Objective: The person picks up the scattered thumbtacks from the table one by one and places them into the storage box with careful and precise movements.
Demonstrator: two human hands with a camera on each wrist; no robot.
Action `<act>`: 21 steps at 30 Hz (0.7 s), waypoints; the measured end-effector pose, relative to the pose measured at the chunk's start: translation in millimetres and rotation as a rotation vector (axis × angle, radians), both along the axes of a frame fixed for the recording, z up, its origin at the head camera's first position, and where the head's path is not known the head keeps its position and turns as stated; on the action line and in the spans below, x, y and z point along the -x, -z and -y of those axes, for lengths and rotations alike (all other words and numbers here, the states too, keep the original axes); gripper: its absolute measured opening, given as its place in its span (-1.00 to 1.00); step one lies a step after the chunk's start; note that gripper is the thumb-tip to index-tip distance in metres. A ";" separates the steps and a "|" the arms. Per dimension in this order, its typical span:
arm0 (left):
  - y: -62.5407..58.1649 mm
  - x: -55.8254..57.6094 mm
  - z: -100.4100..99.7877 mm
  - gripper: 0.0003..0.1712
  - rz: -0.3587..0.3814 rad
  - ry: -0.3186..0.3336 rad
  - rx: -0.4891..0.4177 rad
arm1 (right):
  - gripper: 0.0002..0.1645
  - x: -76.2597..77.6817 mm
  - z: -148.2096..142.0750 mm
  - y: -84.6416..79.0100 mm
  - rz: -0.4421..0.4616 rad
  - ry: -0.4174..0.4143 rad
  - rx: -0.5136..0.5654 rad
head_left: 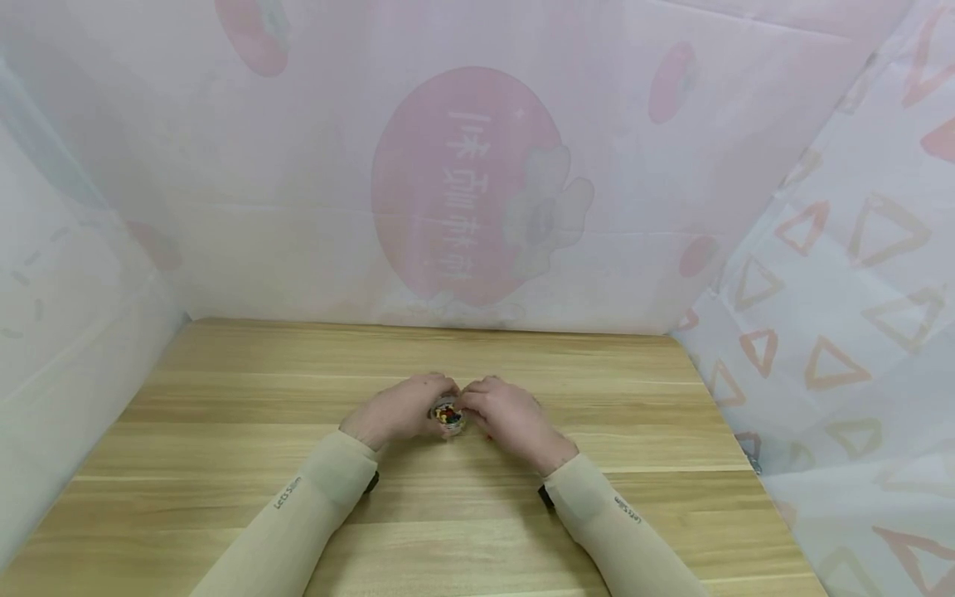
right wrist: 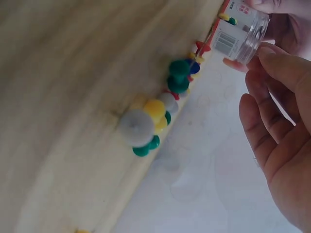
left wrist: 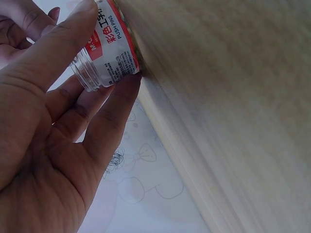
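Note:
My left hand [head_left: 406,406] grips a small clear push-pin jar [head_left: 448,414], thumb on one side and fingers on the other. Its white and red label [left wrist: 115,46] reads "PUSH PINS" in the left wrist view. The jar stands at the tabletop with its threaded mouth uncovered, coloured pins inside. My right hand [head_left: 515,419] is at the mouth, thumb and index finger [right wrist: 272,51] close together by the rim. I cannot tell whether they pinch a pin. Loose push pins, among them a green one [right wrist: 178,76] and a white one [right wrist: 136,127], lie near the right hand.
The wood-grain table [head_left: 298,356] runs back to a pale printed cloth [head_left: 313,249] hanging behind it. More patterned cloth [head_left: 828,332] stands along the right side. A yellow pin [right wrist: 82,231] shows at the bottom edge of the right wrist view.

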State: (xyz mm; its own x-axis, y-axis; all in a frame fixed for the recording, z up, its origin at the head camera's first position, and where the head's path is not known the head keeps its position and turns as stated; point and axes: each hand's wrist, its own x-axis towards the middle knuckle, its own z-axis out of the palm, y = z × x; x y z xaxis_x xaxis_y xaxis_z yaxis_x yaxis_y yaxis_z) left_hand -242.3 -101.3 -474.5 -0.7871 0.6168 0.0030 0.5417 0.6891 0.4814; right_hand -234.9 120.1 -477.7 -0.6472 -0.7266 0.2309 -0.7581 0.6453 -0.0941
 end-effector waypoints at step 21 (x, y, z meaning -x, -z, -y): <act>-2.6 -2.2 -1.8 -0.34 0.006 0.002 -0.009 | -0.80 14.6 -43.1 -25.3 0.167 0.018 -0.089</act>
